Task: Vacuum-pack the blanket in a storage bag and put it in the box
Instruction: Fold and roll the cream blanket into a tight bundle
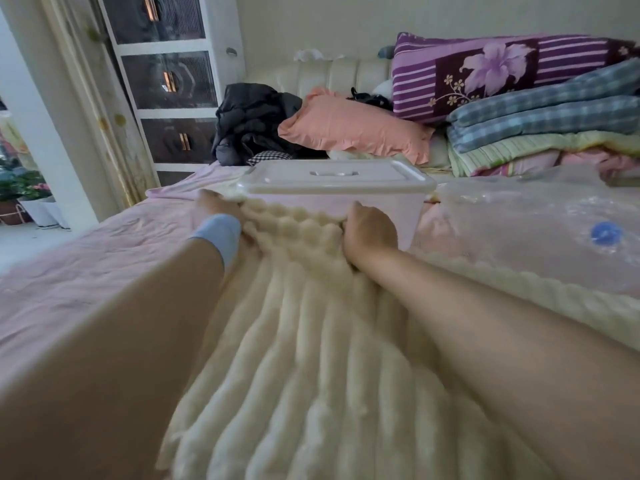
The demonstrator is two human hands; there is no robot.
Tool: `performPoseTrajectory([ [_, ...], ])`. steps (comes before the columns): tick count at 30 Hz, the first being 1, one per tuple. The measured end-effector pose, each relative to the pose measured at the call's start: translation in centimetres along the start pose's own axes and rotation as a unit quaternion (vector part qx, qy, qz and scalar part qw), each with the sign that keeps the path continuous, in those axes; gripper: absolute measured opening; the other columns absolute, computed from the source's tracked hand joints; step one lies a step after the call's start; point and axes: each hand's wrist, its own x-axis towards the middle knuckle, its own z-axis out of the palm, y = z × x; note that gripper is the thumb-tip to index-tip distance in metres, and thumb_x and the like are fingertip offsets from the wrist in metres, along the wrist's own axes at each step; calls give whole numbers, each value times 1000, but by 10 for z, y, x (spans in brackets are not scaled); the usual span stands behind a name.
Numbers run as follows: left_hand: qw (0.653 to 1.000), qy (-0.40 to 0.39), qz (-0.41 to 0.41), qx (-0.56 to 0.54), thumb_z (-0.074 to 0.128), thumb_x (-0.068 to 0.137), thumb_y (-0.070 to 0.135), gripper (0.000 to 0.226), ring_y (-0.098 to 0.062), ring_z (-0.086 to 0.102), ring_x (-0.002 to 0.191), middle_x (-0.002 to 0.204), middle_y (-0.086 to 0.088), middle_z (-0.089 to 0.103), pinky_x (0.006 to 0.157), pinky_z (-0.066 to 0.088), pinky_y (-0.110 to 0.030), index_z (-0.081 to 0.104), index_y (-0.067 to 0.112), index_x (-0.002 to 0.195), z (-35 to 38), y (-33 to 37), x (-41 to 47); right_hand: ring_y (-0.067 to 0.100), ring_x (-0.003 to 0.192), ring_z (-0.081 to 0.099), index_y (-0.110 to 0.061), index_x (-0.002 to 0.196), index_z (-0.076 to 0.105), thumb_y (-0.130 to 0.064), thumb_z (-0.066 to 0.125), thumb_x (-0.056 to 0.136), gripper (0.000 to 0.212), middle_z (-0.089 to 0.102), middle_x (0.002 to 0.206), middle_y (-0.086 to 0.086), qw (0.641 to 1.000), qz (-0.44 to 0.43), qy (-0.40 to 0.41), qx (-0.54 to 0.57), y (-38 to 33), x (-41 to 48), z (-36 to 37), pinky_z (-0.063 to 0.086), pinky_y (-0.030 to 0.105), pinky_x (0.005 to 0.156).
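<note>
Both grips, left hand (216, 206) and right hand (369, 230), clutch the far edge of the blanket (311, 341); the storage bag (540, 233) lies rightward, nearer the right hand.

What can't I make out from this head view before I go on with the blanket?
Head view:
- Box contents: the lid is on and the wall is cloudy.
- Left hand fingers: buried behind the bunched edge of the blanket.
- Storage bag: right part cut off by the frame edge; no opening shows.
- Blanket's near end: blurred and cut off by the bottom edge.
</note>
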Motion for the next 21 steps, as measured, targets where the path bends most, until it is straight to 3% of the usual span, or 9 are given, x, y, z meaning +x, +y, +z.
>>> performPoseTrajectory([
  [3, 1000, 10, 13, 1, 60, 88, 25, 52, -28, 51, 97, 134, -14, 30, 95, 41, -35, 39, 15, 134, 16, -11, -51, 36, 130, 51, -8, 151, 29, -41, 48, 99, 64, 48, 147, 20, 972, 40, -227, 47, 3, -15, 18, 43, 37, 99],
  [4, 995, 25, 83, 43, 61, 85, 32, 50, -29, 49, 102, 138, -11, 26, 98, 40, -38, 42, 20, 130, 16, -19, -67, 35, 136, 45, -13, 156, 18, -52, 48, 96, 78, 39, 155, 17, 954, 33, -297, 32, 4, -27, 26, 40, 39, 107],
  [7, 908, -43, 336, 247, 47, 77, 59, 48, -28, 45, 124, 137, 0, 43, 105, 33, -43, 57, 35, 118, 3, -46, -91, 30, 146, 28, -20, 157, 15, -55, 40, 97, 75, 30, 159, 12, 966, -47, -252, -25, 7, -60, 37, 25, 53, 117],
  [10, 831, -337, 190, 400, 40, 89, 68, 64, -19, 24, 145, 159, 7, 24, 117, 18, -41, 33, 41, 147, -16, -79, -90, 26, 150, 15, -25, 153, 27, -48, 30, 101, 57, 25, 161, 8, 978, -91, -184, -32, 4, -97, 16, 14, 53, 120],
  [12, 800, -359, 102, 470, 36, 90, 71, 73, -22, 14, 149, 163, 6, 6, 119, 13, -50, 13, 41, 153, -29, -85, -94, 29, 152, 11, -27, 151, 31, -56, 27, 100, 58, 18, 164, 7, 971, -48, -230, -44, -2, -121, -6, 11, 59, 120],
  [15, 756, -287, 98, 580, 37, 97, 55, 63, -29, 20, 147, 161, -2, 18, 117, 10, -58, 19, 33, 153, -36, -54, -121, 39, 150, 20, -27, 159, 20, -78, 24, 90, 86, 18, 166, 9, 928, 59, -348, -123, -6, -157, -45, 9, 77, 111],
  [18, 801, -235, 228, 501, 38, 100, 43, 51, -24, 25, 145, 157, 2, 28, 119, 13, -48, 29, 35, 149, -29, -11, -172, 39, 152, 13, -33, 160, 9, -88, 25, 83, 96, 9, 168, 9, 909, 80, -387, -132, 4, -189, -64, 9, 80, 107],
  [20, 843, -294, 281, 352, 40, 99, 48, 48, -20, 31, 142, 155, 4, 33, 117, 22, -37, 35, 38, 146, -21, -2, -214, 35, 155, -7, -36, 160, -5, -85, 30, 85, 96, -12, 168, 7, 916, 82, -385, -72, 24, -207, -61, 3, 76, 111],
  [21, 831, -348, 273, 336, 41, 98, 51, 52, -20, 28, 144, 157, 3, 29, 118, 21, -36, 32, 37, 148, -20, -1, -236, 30, 154, -15, -36, 159, -8, -83, 34, 86, 97, -18, 167, 5, 917, 67, -391, -42, 35, -215, -59, 0, 72, 114],
])
